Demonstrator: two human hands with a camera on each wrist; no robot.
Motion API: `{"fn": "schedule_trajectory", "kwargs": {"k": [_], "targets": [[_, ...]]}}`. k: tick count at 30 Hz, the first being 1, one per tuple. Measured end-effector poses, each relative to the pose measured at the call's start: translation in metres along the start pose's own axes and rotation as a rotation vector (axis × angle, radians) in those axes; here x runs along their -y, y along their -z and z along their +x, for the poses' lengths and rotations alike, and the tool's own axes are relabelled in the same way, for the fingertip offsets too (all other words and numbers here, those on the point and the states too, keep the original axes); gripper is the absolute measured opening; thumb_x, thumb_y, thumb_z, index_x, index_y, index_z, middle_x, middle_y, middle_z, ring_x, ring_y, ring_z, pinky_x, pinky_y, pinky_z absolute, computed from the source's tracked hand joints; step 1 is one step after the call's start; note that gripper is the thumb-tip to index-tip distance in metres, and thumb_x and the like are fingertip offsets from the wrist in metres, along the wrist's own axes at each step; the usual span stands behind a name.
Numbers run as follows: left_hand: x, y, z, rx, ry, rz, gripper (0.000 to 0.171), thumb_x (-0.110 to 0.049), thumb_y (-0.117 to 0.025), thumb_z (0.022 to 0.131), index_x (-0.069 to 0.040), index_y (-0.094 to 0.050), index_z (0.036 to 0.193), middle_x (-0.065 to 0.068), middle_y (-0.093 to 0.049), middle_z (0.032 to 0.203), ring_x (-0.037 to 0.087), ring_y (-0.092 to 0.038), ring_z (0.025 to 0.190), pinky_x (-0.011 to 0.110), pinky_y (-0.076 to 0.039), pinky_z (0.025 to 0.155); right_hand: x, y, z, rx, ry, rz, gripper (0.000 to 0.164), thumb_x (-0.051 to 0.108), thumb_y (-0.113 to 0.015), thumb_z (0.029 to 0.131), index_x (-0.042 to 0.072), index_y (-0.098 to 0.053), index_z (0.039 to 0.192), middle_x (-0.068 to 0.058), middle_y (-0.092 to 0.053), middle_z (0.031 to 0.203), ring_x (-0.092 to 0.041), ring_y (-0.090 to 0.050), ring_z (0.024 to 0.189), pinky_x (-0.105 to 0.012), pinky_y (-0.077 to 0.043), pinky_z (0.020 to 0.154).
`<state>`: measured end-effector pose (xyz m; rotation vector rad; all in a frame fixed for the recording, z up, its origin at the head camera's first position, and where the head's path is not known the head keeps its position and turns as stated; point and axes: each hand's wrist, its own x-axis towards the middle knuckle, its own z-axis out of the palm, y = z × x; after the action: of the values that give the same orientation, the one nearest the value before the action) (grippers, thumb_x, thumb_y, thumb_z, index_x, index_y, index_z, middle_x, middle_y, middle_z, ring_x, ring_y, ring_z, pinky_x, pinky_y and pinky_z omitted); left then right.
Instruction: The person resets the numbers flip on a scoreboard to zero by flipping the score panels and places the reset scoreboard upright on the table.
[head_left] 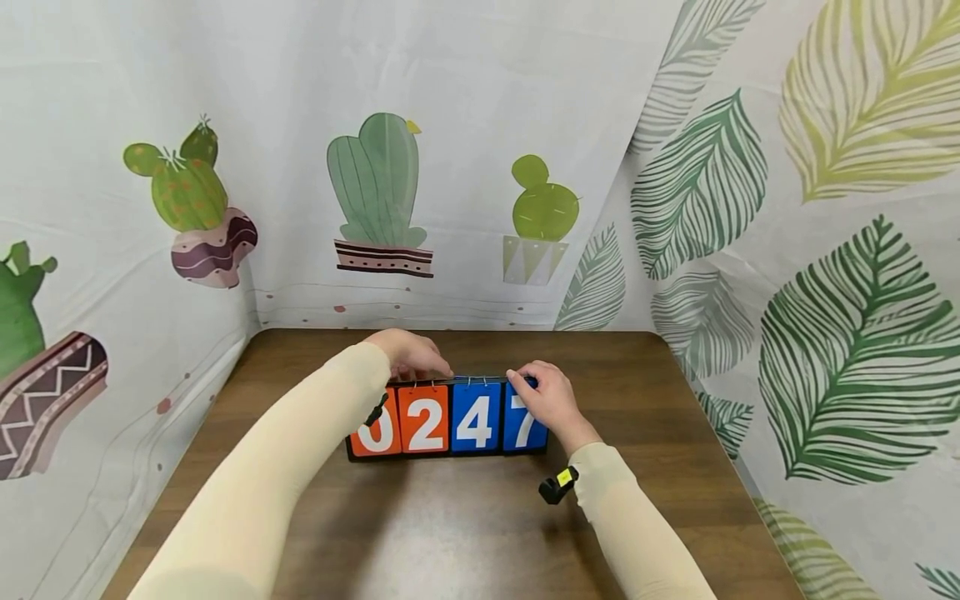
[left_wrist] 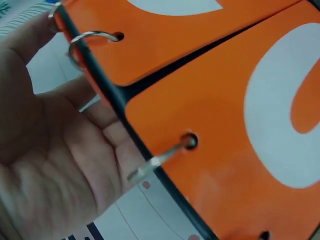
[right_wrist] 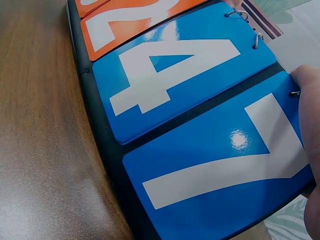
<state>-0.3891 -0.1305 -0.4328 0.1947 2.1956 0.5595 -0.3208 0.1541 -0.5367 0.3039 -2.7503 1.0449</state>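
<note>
A tabletop flip scoreboard (head_left: 450,450) stands tilted back on the table, showing 0 and 2 on orange cards (head_left: 424,419) and 4 and 7 on blue cards (head_left: 476,417). My left hand (head_left: 411,353) reaches over its top edge on the orange side. In the left wrist view the palm (left_wrist: 65,150) faces the board's back, the thumb lies near a metal ring (left_wrist: 95,37), and the fingertips are hidden behind the frame. My right hand (head_left: 546,393) grips the top right corner; its thumb rests by the 7 card (right_wrist: 215,170), partly covering the numeral.
A brown wooden table (head_left: 450,533) bears the scoreboard. White fabric (head_left: 465,67) printed with cacti hangs behind and at the left; leaf-printed fabric (head_left: 840,250) hangs at the right. A small black device with a yellow patch (head_left: 558,485) sits at the right wrist.
</note>
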Motion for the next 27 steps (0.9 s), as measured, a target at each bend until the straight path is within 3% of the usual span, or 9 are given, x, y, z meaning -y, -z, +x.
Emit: {"fn": "schedule_trajectory", "kwargs": {"k": [2,5,16,22,27], "targets": [[-0.003,0.0,0.005,0.002,0.036,0.034,0.074,-0.058,-0.067,0.091,-0.013,-0.053,0.148,0.016,-0.062,0.138,0.034,-0.059,0.122,0.049,-0.05,0.105,0.0,0.0,0.0,0.001,-0.003,-0.001,0.042,0.056,-0.056,0.101,0.02,-0.077,0.104,-0.001,-0.073,0.112,-0.026,-0.063,0.112,-0.053,-0.052,0.102],[-0.008,0.0,0.01,0.0,0.072,0.063,0.078,-0.059,-0.067,0.09,-0.012,-0.051,0.15,0.02,-0.059,0.141,0.035,-0.059,0.123,0.052,-0.047,0.111,0.0,0.0,0.0,0.006,-0.007,-0.008,0.041,0.055,-0.055,0.102,0.021,-0.076,0.104,-0.001,-0.073,0.112,-0.025,-0.063,0.113,-0.052,-0.052,0.102],[-0.015,-0.003,0.01,-0.064,0.1,0.144,0.069,-0.056,-0.066,0.09,-0.017,-0.055,0.146,0.018,-0.058,0.142,0.03,-0.061,0.113,0.047,-0.053,0.102,0.0,0.0,-0.001,-0.003,0.004,-0.01,0.042,0.058,-0.055,0.101,0.021,-0.076,0.103,0.0,-0.073,0.111,-0.024,-0.064,0.111,-0.052,-0.053,0.1],[-0.012,-0.002,0.011,-0.106,0.14,0.07,0.084,-0.056,-0.071,0.086,-0.011,-0.047,0.153,0.018,-0.048,0.155,0.037,-0.055,0.132,0.051,-0.051,0.104,0.001,0.0,-0.001,-0.003,-0.008,-0.007,0.041,0.056,-0.056,0.101,0.02,-0.076,0.104,-0.001,-0.073,0.113,-0.025,-0.063,0.113,-0.053,-0.053,0.102],[-0.01,0.002,0.014,-0.124,0.169,0.109,0.091,-0.059,-0.069,0.083,-0.007,-0.044,0.153,0.018,-0.039,0.161,0.036,-0.048,0.135,0.053,-0.047,0.11,0.001,0.0,-0.001,-0.006,-0.008,-0.011,0.041,0.055,-0.056,0.101,0.02,-0.076,0.104,-0.002,-0.073,0.113,-0.026,-0.063,0.113,-0.053,-0.053,0.102]]}}
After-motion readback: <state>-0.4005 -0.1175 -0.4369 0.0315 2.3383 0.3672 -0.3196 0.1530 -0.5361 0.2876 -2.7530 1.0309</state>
